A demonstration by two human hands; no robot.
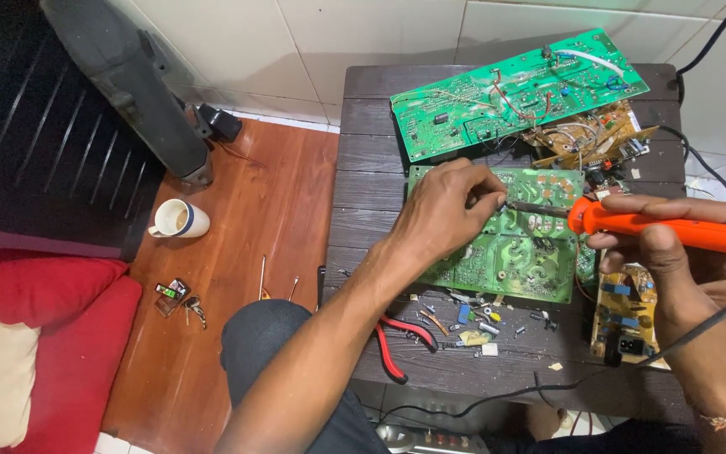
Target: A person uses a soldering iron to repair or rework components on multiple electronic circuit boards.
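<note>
A green circuit board (514,261) lies solder side up in the middle of a dark wooden table (363,181). My left hand (447,210) rests on the board's upper left part, fingers pinched together near the soldering iron's tip; what they pinch is too small to tell. My right hand (691,286) grips an orange soldering iron (657,225) by its handle. Its dark metal tip (531,207) points left and touches the board right by my left fingertips. The iron's black cord (707,324) runs down past my right wrist.
A larger green board (497,97) and a brown board with wires (590,134) lie at the table's far side. A small yellow board (623,315) sits under my right hand. Red-handled pliers (397,345) and loose small parts (472,324) lie near the front edge. On the floor stand a mug (180,220) and keys (180,298).
</note>
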